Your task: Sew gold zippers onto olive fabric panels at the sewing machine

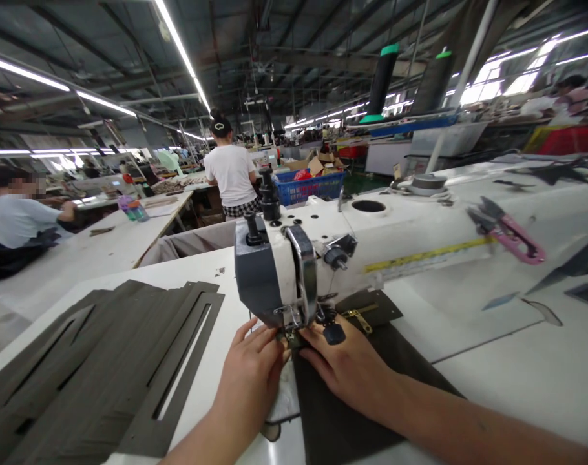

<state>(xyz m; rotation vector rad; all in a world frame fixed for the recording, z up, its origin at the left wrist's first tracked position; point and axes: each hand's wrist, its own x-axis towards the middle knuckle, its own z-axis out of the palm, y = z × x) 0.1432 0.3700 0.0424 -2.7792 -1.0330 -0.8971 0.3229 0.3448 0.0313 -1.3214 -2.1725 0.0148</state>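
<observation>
A sewing machine head [274, 271] stands in front of me, its presser foot coming down between my two hands. Under and around my right hand [352, 365] lies a dark olive fabric panel [340, 420] with a brass zipper pull [360, 321] near its far end. The right fingers and thumb close on the panel at the foot. From the left, my left hand [250, 374] has its fingers bunched together right beside the foot; their tips are partly hidden, so what they pinch does not show clearly.
Slotted dark fabric pieces [114, 368] are stacked on the table at left. Pink-handled thread snips [510, 232] rest against the machine arm, near a yellow measuring tape [430, 255]. Beyond stand a blue crate [311, 187] and a person in a white shirt [231, 171]; another person sits far left.
</observation>
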